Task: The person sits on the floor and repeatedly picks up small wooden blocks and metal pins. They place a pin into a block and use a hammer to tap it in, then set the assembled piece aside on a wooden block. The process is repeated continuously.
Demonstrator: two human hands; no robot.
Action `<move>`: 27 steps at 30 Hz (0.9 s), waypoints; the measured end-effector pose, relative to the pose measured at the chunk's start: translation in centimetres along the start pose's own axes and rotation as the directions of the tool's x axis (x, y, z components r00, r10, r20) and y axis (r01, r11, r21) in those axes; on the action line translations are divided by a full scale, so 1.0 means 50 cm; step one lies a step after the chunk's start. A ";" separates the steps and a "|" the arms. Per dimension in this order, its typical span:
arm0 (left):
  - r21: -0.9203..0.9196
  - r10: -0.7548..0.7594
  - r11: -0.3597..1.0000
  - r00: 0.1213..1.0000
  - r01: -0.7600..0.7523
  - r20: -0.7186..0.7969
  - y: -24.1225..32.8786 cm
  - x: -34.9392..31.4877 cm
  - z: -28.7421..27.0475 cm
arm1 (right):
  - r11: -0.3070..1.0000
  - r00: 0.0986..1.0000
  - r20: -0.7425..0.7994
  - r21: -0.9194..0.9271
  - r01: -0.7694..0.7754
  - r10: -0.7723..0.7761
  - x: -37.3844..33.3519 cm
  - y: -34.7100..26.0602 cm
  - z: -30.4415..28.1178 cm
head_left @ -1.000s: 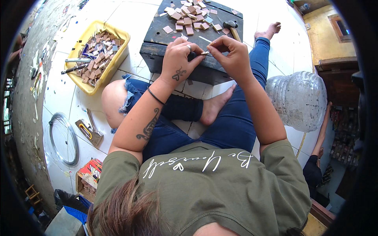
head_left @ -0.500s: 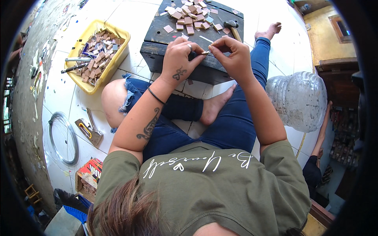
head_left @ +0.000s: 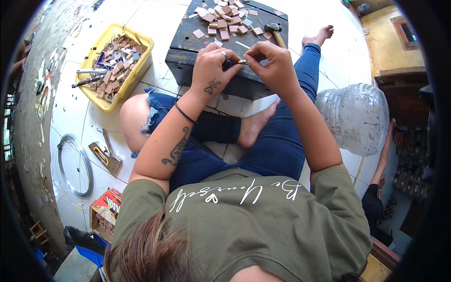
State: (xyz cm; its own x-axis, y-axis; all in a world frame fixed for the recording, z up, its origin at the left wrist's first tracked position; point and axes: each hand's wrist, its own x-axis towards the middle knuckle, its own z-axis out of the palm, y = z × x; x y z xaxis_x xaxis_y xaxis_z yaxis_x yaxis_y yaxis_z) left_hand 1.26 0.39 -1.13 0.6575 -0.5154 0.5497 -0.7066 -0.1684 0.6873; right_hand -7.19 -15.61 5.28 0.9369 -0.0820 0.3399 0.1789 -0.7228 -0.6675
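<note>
My left hand and my right hand meet over the near edge of a dark wooden box. Between their fingertips is a small, thin, light-edged piece, pinched from both sides. It is mostly hidden, so its exact kind does not show. Beyond the hands, a pile of small square brown tiles lies on the box top. A hammer rests to the right of the pile, and a narrow white strip lies just past my fingers.
A yellow basin of similar squares stands at left, with pen-like tools across its rim. Below it are a coil of wire, a wooden-handled tool and a red carton. At right lies a large clear plastic bottle; another person's arm shows beyond.
The whole view has shifted slightly. My right hand has moved a little left, closer to my left fingertips; both still pinch the small piece.
</note>
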 end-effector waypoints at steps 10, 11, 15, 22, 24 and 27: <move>-0.200 -0.028 0.979 0.999 0.034 0.033 0.026 0.019 0.005 | 0.999 0.999 0.008 0.000 -0.051 0.051 0.013 0.004 -0.003; -0.201 -0.040 0.978 0.998 0.049 0.049 0.029 0.019 0.004 | 0.998 0.998 0.005 0.012 -0.059 0.059 0.007 0.008 -0.007; -0.214 -0.011 0.977 0.999 0.020 0.043 0.036 0.020 0.002 | 0.847 0.973 -0.183 -0.531 0.023 -0.141 -0.064 0.027 -0.044; -0.201 -0.006 0.980 0.999 0.014 0.040 0.028 0.016 0.008 | 0.816 0.929 -0.249 -0.451 -0.362 0.275 -0.206 0.060 -0.066; -0.215 0.019 0.977 0.999 -0.011 0.037 0.027 0.017 0.009 | 0.890 0.897 -0.213 -0.167 -0.425 0.388 -0.210 0.044 -0.087; -0.241 0.026 0.970 0.999 -0.018 0.030 0.027 0.016 0.006 | 0.891 0.883 -0.134 0.127 -0.435 0.450 -0.223 -0.023 -0.107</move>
State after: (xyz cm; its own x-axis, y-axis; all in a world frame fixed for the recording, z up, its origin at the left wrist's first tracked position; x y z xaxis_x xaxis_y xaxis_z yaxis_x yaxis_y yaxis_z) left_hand 0.75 -0.49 0.08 0.6305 -0.5444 0.5532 -0.6347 0.0485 0.7712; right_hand -19.46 -17.53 5.80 0.8674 -0.4897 0.0883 -0.2102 -0.5214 -0.8270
